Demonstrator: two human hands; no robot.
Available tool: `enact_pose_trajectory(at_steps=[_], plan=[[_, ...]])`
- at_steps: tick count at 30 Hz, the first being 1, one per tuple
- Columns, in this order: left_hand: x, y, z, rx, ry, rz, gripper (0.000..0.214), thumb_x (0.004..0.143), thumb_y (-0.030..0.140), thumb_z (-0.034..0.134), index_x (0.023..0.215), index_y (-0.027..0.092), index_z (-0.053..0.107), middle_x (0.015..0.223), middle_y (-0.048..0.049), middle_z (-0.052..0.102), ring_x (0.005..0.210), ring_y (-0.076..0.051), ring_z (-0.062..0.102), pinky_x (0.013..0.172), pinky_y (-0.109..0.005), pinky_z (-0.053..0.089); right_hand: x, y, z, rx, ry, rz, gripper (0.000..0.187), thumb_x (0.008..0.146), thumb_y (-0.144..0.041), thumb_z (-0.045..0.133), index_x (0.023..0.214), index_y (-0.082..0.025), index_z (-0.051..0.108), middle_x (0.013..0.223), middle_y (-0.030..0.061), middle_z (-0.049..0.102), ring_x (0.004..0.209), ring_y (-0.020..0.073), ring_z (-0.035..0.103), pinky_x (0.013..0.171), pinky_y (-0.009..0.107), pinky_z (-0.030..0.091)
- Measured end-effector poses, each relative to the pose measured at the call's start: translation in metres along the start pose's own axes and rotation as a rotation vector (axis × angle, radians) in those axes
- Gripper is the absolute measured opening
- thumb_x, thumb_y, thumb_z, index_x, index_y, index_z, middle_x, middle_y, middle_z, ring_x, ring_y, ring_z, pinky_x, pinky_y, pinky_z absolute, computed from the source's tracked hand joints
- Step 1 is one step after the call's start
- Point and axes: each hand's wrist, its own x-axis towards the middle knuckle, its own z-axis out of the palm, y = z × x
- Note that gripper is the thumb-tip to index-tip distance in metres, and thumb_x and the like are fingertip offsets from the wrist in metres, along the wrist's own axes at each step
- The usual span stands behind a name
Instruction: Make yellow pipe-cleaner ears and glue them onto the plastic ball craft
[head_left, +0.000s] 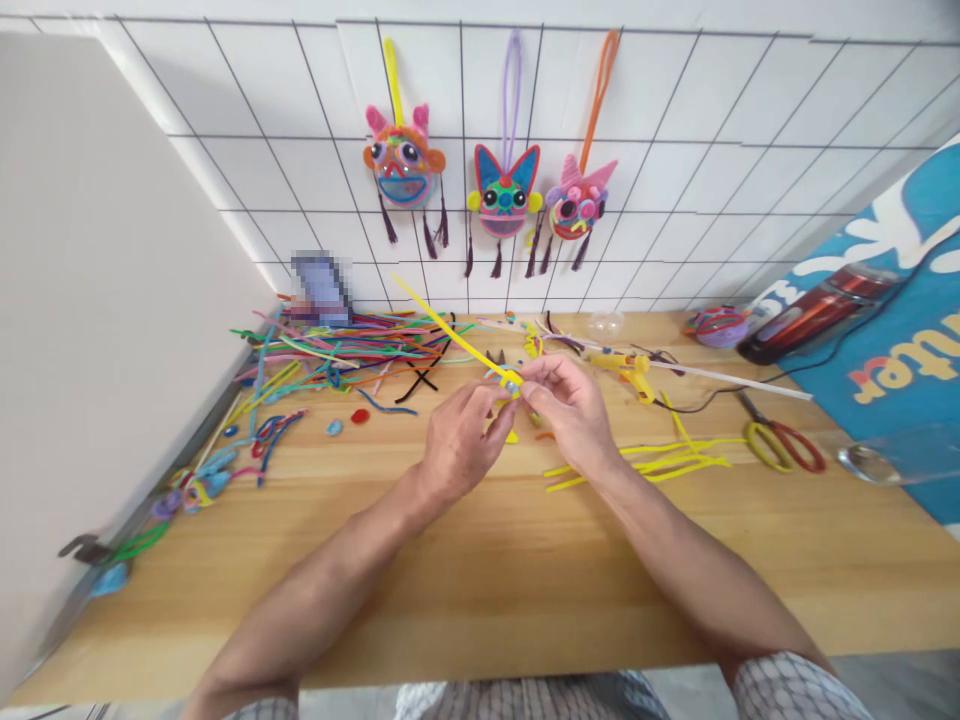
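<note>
Long fuzzy yellow pipe cleaner (450, 335) slanting up and left; its lower end, with a small bluish piece (511, 385), pinched between left hand (461, 440) and right hand (570, 410)

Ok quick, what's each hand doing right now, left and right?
Left hand: closed, fingers pinching the coiled end of the yellow pipe cleaner.
Right hand: closed, fingers pinching the same coiled end from the other side.
</note>
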Motion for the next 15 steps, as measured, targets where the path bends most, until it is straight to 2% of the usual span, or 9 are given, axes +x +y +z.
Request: enact_pose_trajectory(at_steps=[4, 7, 9, 12, 15], plan=[[-0.002, 0.0, 0.001, 0.024, 0.006, 0.011, 0.004, 0.101, 0.018, 0.068, 0.101, 0.021, 0.069, 0.074, 0.0015, 0.072, 0.06, -0.012, 0.064, 0.061, -0.025, 0.046, -0.004, 0.0, 0.004, -0.012, 0.014, -0.044, 0.019, 0.084, -0.033, 0.081, 0.094, -0.025, 0.068, 0.086, -0.0013, 0.066, 0.077, 0.0147, 0.059, 0.074, 0.03, 0.052], [0.0, 0.005, -0.003, -0.081, 0.009, -0.046, 0.004, 0.099, 0.018, 0.07, 0.098, 0.021, 0.069, 0.075, 0.0021, 0.072, 0.061, -0.011, 0.064, 0.063, -0.023, 0.047, -0.006, -0.001, 0.004, -0.033, 0.021, -0.079, 0.02, 0.086, -0.034, 0.081, 0.095, -0.025, 0.066, 0.086, -0.0017, 0.065, 0.077, 0.0147, 0.058, 0.074, 0.03, 0.051], [0.003, 0.009, -0.006, -0.22, 0.022, -0.189, 0.007, 0.099, 0.023, 0.073, 0.098, 0.022, 0.067, 0.081, 0.001, 0.073, 0.068, -0.011, 0.066, 0.066, -0.023, 0.05, -0.007, -0.002, 0.004, -0.061, 0.008, -0.092, 0.021, 0.087, -0.036, 0.082, 0.096, -0.025, 0.065, 0.085, -0.002, 0.064, 0.077, 0.0147, 0.057, 0.074, 0.03, 0.051], [0.01, 0.01, -0.01, -0.494, -0.019, -0.485, 0.02, 0.098, 0.038, 0.078, 0.105, 0.022, 0.068, 0.093, -0.0024, 0.075, 0.079, -0.014, 0.069, 0.072, -0.026, 0.055, -0.007, -0.004, 0.002, -0.094, -0.04, -0.097, 0.024, 0.089, -0.039, 0.082, 0.098, -0.025, 0.066, 0.085, -0.0021, 0.063, 0.077, 0.0147, 0.057, 0.075, 0.031, 0.051], [0.017, 0.009, -0.013, -0.724, -0.089, -0.639, 0.035, 0.092, 0.054, 0.083, 0.102, 0.021, 0.075, 0.089, -0.0031, 0.077, 0.078, -0.016, 0.069, 0.076, -0.03, 0.058, -0.006, -0.006, 0.0, -0.086, -0.081, -0.068, 0.027, 0.089, -0.043, 0.084, 0.101, -0.025, 0.068, 0.088, -0.0009, 0.065, 0.08, 0.0158, 0.059, 0.079, 0.032, 0.053]])
